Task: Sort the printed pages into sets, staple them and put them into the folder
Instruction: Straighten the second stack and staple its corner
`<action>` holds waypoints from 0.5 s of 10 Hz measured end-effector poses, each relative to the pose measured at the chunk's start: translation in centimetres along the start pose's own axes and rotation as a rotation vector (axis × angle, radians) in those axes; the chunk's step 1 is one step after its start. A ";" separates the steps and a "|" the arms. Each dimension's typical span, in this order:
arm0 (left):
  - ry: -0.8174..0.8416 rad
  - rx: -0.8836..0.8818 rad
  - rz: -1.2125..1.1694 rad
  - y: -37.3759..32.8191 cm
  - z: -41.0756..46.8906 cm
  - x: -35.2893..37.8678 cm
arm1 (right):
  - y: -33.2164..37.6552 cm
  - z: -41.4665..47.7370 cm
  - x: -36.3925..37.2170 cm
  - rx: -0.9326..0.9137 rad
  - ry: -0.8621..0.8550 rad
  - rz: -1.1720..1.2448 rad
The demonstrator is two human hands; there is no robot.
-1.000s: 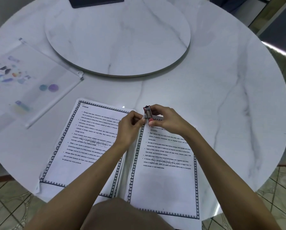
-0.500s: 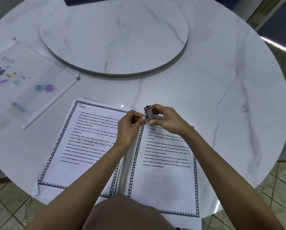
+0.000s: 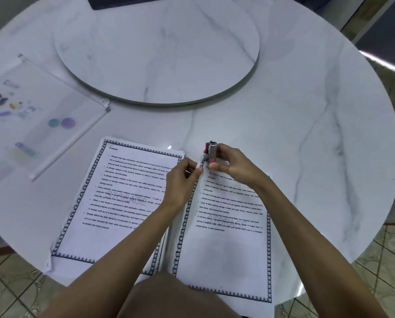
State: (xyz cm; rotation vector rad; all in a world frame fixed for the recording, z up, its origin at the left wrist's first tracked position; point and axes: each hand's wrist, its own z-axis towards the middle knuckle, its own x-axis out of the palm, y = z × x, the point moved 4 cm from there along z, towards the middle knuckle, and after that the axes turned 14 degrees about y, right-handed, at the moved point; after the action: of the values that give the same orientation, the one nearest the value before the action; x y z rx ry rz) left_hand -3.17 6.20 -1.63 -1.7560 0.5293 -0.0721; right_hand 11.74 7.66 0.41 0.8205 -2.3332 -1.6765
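Looking down, I see the round marble table (image 3: 306,134) filling the view, with a raised turntable (image 3: 157,49) at its middle. Left of the turntable lies the clear folder (image 3: 43,115), flat and zipped. Nearer me than the turntable sit two paper stacks side by side: the left stack (image 3: 114,203) lies flat, and the right set of pages (image 3: 226,237) hangs partly over the table edge. My left hand (image 3: 182,180) pinches that set's top left corner, fingers closed on the paper. My right hand (image 3: 233,166) grips the small stapler (image 3: 210,151), fingers clamped around it, its mouth over that same corner.
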 end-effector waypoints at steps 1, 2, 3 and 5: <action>-0.016 0.018 0.017 -0.3 0.1 0.2 | 0.1 0.0 -0.1 0.002 0.010 -0.013; -0.030 0.021 0.025 -0.3 0.2 0.3 | 0.1 0.2 -0.1 0.001 0.009 -0.040; -0.047 0.016 0.030 -0.2 0.2 0.4 | 0.1 0.4 -0.2 -0.006 0.003 -0.069; -0.086 0.004 0.035 0.2 0.3 0.4 | -0.4 0.7 1.1 -0.030 -0.119 -0.021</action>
State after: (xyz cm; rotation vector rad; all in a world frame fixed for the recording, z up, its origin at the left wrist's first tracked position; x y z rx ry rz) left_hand -2.78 6.34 -1.97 -1.7372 0.4966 0.0267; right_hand 10.69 7.57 -0.42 0.7621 -2.3775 -1.8116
